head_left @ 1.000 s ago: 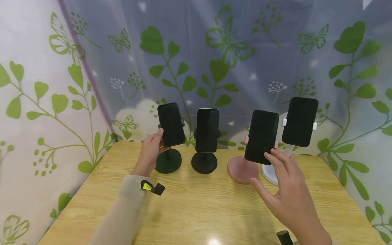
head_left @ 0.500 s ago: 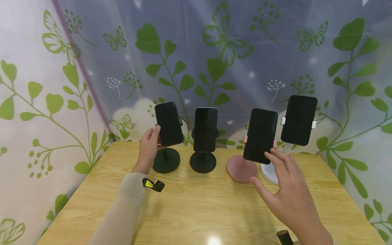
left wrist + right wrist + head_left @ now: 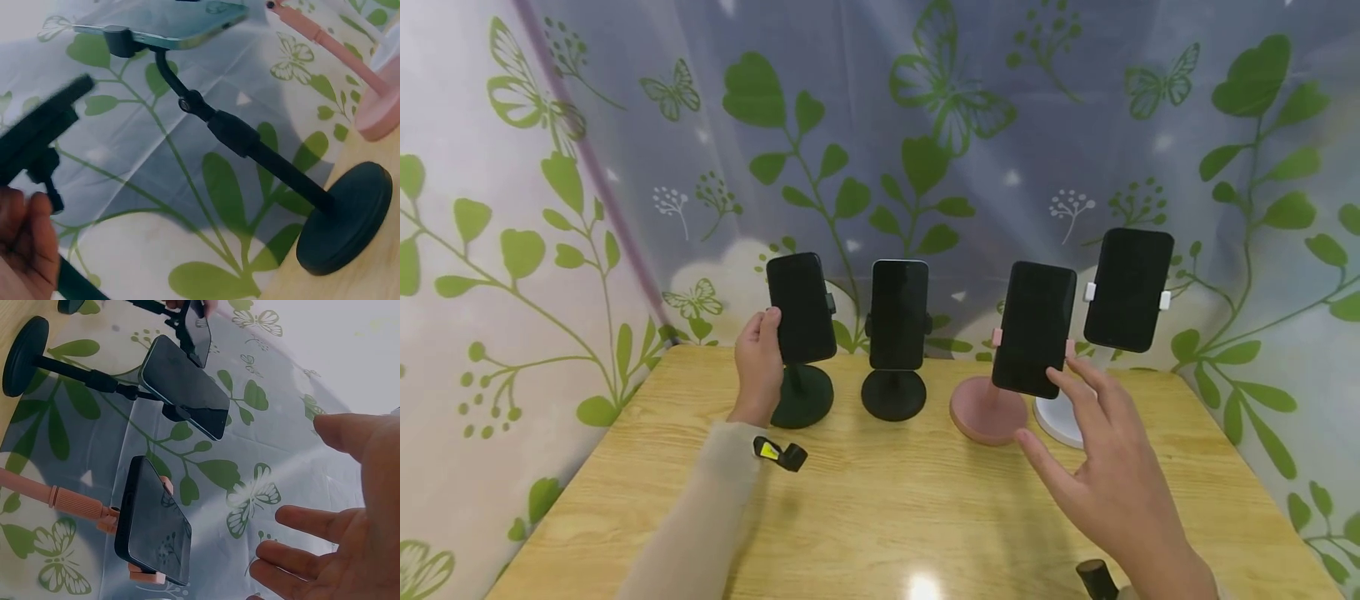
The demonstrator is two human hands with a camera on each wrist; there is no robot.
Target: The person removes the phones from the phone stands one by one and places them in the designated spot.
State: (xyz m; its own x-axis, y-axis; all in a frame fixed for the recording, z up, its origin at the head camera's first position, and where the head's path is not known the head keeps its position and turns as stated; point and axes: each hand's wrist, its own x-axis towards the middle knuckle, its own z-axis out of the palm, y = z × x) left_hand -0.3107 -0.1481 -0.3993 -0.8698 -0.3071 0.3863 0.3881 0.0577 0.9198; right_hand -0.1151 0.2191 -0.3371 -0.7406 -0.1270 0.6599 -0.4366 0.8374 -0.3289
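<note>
- While my left hand [image 3: 757, 367] grips the leftmost phone [image 3: 802, 308], my right hand [image 3: 1108, 458] holds nothing.
- The leftmost phone sits in a dark green stand [image 3: 802, 397] near the back left corner of the wooden table [image 3: 850, 508]; its screen faces me and its top leans to the left.
- My left thumb lies on that phone's left edge, and my other fingers curl behind it; I cannot tell whether they also touch the stand's clamp.
- My right hand is in the air over the right part of the table, with fingers spread and thumb held away from them.
- Nearest to it is the third phone [image 3: 1034, 329], in a pink stand [image 3: 988, 412] right of the middle of the back edge. From the head a fingertip overlaps this phone's lower right corner, but the right wrist view shows the hand apart from it.
- The second phone [image 3: 898, 315] is almost straight in a black stand [image 3: 893, 396], near the middle of the back edge.
- The fourth phone [image 3: 1128, 290] rises highest, in a white stand [image 3: 1060, 421] towards the back right corner; my fingers partly hide its base.
- All four screens are dark.
- Behind the table's back edge hangs a cloth [image 3: 985, 200] printed with green leaves and butterflies.
</note>
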